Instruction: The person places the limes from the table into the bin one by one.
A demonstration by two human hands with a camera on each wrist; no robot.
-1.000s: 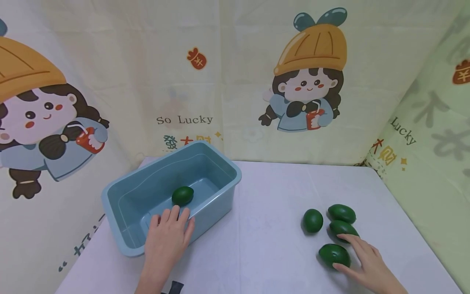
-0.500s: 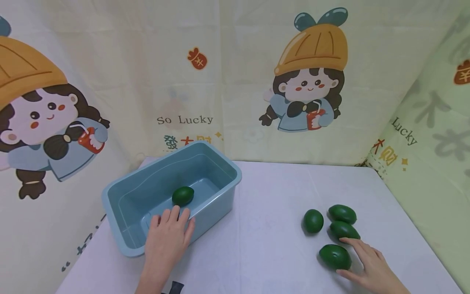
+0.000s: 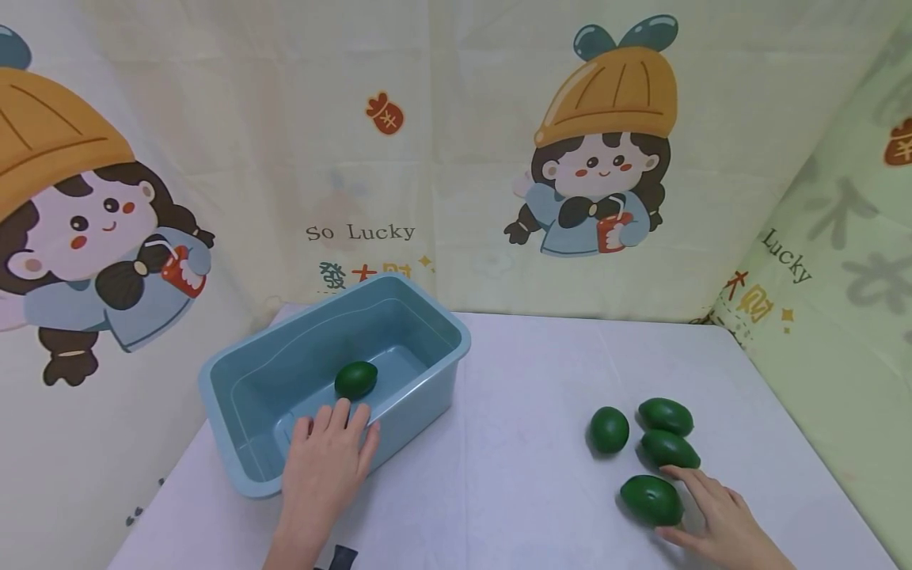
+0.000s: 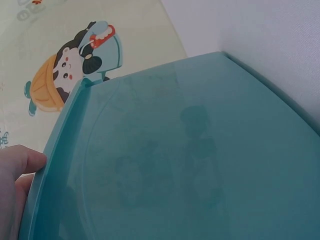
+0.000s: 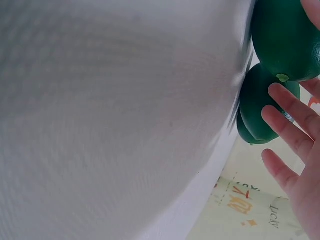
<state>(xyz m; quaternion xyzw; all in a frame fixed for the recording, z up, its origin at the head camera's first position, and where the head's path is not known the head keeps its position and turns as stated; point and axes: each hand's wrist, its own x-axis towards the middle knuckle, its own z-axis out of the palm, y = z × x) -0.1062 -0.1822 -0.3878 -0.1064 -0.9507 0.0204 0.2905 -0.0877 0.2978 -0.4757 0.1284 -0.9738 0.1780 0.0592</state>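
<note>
A light blue plastic basin (image 3: 420,416) stands on the left of the table with one dark green oval fruit (image 3: 356,380) inside, avocado-like. My left hand (image 3: 324,463) grips the basin's near rim, fingers over the inside and thumb on the outer wall. At the right, my right hand (image 3: 723,518) is beside the nearest green fruit (image 3: 651,499), its thumb and fingers spread. The thumb tip is close to that fruit; whether it touches I cannot tell. Behind lie another oval fruit (image 3: 670,449), a far fruit (image 3: 666,416) and a rounder-looking one (image 3: 609,431).
White cloth covers the table (image 3: 527,380). Cartoon-printed fabric walls (image 3: 470,158) close off the back and both sides. A small black piece (image 3: 343,557) shows at the front edge, beside my left forearm.
My right hand has shifted slightly right and toward me, with its thumb and fingers a little farther from the nearest fruits. The left hand keeps its hold on the basin.
</note>
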